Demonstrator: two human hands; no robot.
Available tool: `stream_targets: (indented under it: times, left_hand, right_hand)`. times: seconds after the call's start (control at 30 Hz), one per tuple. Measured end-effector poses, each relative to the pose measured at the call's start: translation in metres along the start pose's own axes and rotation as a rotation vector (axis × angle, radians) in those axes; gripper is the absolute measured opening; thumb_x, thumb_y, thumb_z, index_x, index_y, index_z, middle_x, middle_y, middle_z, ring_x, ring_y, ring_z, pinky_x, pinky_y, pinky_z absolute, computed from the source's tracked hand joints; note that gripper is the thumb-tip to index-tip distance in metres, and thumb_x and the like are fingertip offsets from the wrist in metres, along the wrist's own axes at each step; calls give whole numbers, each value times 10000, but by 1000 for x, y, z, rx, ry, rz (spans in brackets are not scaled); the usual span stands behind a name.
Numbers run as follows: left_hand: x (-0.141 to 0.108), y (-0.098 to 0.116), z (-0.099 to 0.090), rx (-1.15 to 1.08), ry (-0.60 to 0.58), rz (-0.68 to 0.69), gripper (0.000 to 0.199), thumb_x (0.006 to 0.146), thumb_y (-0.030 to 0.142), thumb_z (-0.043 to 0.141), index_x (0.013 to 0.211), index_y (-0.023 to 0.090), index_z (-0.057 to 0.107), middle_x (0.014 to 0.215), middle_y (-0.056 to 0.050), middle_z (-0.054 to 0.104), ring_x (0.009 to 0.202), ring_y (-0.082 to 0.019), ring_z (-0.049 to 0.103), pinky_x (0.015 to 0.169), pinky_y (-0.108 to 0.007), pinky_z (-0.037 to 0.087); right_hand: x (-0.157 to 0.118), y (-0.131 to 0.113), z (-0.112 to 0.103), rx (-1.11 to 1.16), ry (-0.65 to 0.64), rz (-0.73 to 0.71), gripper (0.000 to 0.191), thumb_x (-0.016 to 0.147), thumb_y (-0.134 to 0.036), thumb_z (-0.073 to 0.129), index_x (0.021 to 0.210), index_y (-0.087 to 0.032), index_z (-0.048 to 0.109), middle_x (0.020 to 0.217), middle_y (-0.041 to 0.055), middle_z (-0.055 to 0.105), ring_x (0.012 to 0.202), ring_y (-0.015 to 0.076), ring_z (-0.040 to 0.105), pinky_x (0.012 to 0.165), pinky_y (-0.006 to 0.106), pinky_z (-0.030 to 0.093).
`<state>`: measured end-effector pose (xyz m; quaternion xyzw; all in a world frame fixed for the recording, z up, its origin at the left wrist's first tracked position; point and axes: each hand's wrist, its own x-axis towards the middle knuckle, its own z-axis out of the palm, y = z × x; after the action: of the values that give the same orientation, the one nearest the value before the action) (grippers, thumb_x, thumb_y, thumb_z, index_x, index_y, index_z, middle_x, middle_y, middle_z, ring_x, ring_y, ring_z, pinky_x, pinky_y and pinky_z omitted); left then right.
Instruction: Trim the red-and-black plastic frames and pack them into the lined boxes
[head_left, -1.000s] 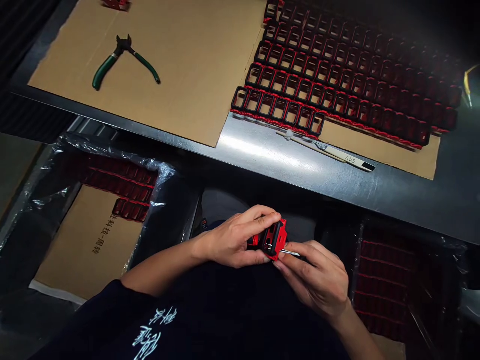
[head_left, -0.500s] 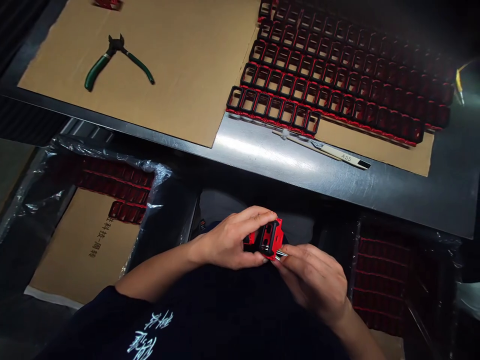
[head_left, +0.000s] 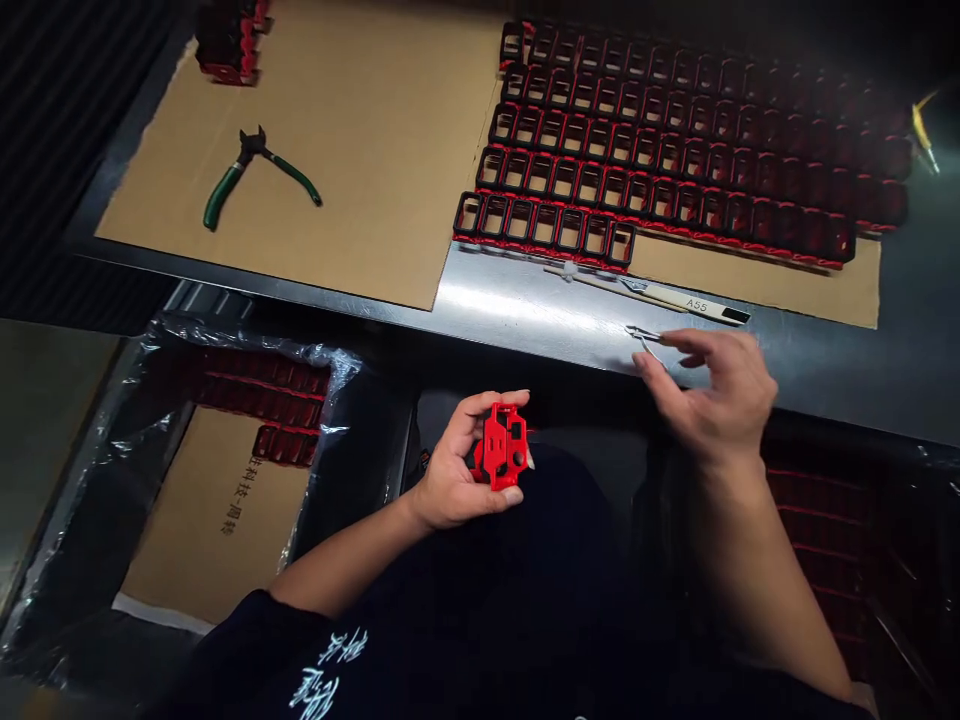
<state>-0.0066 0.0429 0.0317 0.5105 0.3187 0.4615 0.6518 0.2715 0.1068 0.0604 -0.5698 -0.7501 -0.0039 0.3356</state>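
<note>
My left hand [head_left: 454, 470] holds a red plastic housing [head_left: 496, 446] in front of my body, thumb below and fingers above. Its red face with cut-outs is turned up toward me, and some red and black shows behind it in the palm. Out over the front edge of the table, my right hand [head_left: 720, 390] grips a slim, tweezers-like metal tool [head_left: 643, 333] between thumb and index finger. The tool points left, with its tips above the bare metal. Close beyond it lies a cream-handled knife marked A55 [head_left: 694, 302].
Rows of red and black frames [head_left: 570, 180] stand on cardboard at the back right. Green-handled pliers [head_left: 255, 145] lie on a cardboard sheet [head_left: 375, 200], with stacked red parts [head_left: 229, 60] behind. A plastic-lined bin [head_left: 330, 350] sits at lower left, more red parts [head_left: 817, 510] at lower right.
My right hand has moved away from the housing, up and right over the table edge, with the metal tool. My left hand has turned the housing so its red face shows.
</note>
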Motion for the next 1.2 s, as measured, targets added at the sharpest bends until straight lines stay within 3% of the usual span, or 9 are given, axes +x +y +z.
stream_targets:
  times: [0.1,0.23,0.4,0.5,0.57,0.67,0.8,0.9,1.2]
  left_hand:
    - [-1,4,2,86,27,51,759,791,367,844,1409,336,403,1503,-165,484,799,-129,694,661,-266,607]
    - [-1,10,4,247,73,38,769,772,455,851,1382,279,417,1423,-171,553,818,-147,683,733,-321,617]
    - [1,9,3,319,80,77,772,764,466,857,1369,255,427,1408,-169,585,1069,-235,697,879,-361,603]
    - [5,7,2,323,64,116,773,764,443,863,1379,247,437,1394,-171,605,1142,-254,690,925,-367,594]
    - [6,5,2,315,52,135,778,766,421,867,1391,246,439,1391,-176,609,1180,-264,682,953,-376,586]
    - [6,1,2,307,42,162,792,765,384,875,1410,249,434,1405,-179,607,1273,-289,637,1035,-412,552]
    - [5,-3,2,309,34,196,816,761,335,882,1432,253,425,1416,-170,608,1296,-278,628,1065,-399,541]
    - [3,-5,2,348,23,243,814,768,273,876,1444,249,423,1409,-176,617,1255,-254,659,1017,-354,574]
    - [5,-4,0,465,-31,400,758,822,216,810,1465,236,410,1389,-172,637,1263,-246,661,1017,-355,597]
  right_hand:
    - [10,26,29,-59,-31,-2,172,894,-301,747,1032,-212,695,909,87,782,814,234,679,745,338,574]
    - [7,34,48,-80,5,11,238,896,-348,742,1089,-218,695,927,97,787,890,259,676,815,371,573]
    - [-2,7,31,-38,95,9,313,881,-261,763,1171,-184,676,1113,146,770,1062,303,683,971,491,544]
    - [-11,-26,14,173,126,138,208,863,-179,756,1062,-226,717,1013,76,783,1022,282,707,947,488,560]
    - [-20,-47,3,424,24,290,133,876,-170,732,989,-241,733,959,43,780,949,244,726,902,440,580]
    - [-31,-72,-8,766,-266,463,122,899,-179,701,995,-244,739,947,29,783,876,193,746,808,339,599]
    - [-37,-89,-11,980,-481,565,169,878,-189,705,1041,-228,722,893,19,808,818,174,777,786,286,607]
    - [-36,-98,-6,1016,-542,589,180,860,-192,702,1039,-206,715,860,22,815,774,172,785,756,266,607]
    - [-29,-112,1,822,-539,570,67,861,-215,680,886,-199,740,718,-1,789,613,147,744,613,229,546]
